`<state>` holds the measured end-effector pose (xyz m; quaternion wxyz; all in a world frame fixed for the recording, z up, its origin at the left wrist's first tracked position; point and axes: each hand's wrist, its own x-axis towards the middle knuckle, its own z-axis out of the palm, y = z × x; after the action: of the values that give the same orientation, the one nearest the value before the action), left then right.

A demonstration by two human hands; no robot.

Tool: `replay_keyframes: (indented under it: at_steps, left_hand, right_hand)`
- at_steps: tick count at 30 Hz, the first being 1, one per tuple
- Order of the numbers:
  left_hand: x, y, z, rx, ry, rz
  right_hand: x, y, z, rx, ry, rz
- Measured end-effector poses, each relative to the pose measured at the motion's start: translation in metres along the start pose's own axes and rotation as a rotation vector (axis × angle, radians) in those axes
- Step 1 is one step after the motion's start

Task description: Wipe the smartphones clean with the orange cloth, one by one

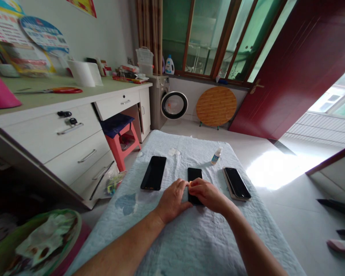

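Note:
A black phone [196,174] lies face up on the light blue cloth [207,237], between my two hands. My right hand [207,193] is closed over the phone's screen, its fingers pinching a small orange-yellow piece [191,184]. At the phone's left edge is my left hand [174,201], its thumb and fingers apart around that side. Another black phone [154,172] rests to the left. On the right, a dark phone [238,183] sits on top of a pale flat item [227,182]. Behind the phones stands a small spray bottle [216,156].
A white desk [46,142] with drawers runs along the left, with a red stool [119,147] beside it. At the lower left is a bin [80,230]. A washing machine [158,101] with its door ajar and a round wooden tabletop [216,105] stand behind.

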<state>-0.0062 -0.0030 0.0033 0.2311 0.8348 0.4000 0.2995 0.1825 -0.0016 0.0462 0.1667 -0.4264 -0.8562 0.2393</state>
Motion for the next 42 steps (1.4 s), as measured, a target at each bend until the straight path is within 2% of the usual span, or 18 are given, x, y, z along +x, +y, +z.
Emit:
replay_keyframes:
  at_steps: [3, 6, 9, 15, 23, 31, 37, 42]
  left_hand:
    - [0.000, -0.003, 0.001, 0.002, 0.004, 0.025]
    - [0.000, -0.005, 0.001, 0.037, -0.075, 0.039]
    - [0.001, -0.006, 0.001, 0.060, -0.131, 0.040]
    - [0.003, -0.004, 0.000, 0.076, -0.135, 0.034]
    - [0.002, -0.003, 0.000, 0.095, -0.135, 0.020]
    - [0.002, -0.006, 0.001, 0.078, -0.133, 0.032]
    - [0.002, -0.008, 0.002, 0.074, -0.132, 0.041]
    - [0.002, -0.008, 0.002, 0.073, -0.125, 0.039]
  right_hand:
    - [-0.009, -0.007, -0.004, 0.064, -0.061, 0.003]
    - [-0.014, -0.003, -0.003, 0.110, -0.038, 0.031]
    - [-0.012, 0.010, 0.003, 0.099, 0.079, 0.074]
    - [0.003, 0.039, 0.017, -0.034, 0.338, 0.166]
    - [0.015, 0.054, 0.025, -0.133, 0.479, 0.266]
    - [0.003, 0.039, 0.017, -0.102, 0.390, 0.311]
    - [-0.015, 0.023, 0.008, -0.101, 0.237, 0.420]
    - [-0.023, 0.011, 0.004, -0.112, 0.101, 0.399]
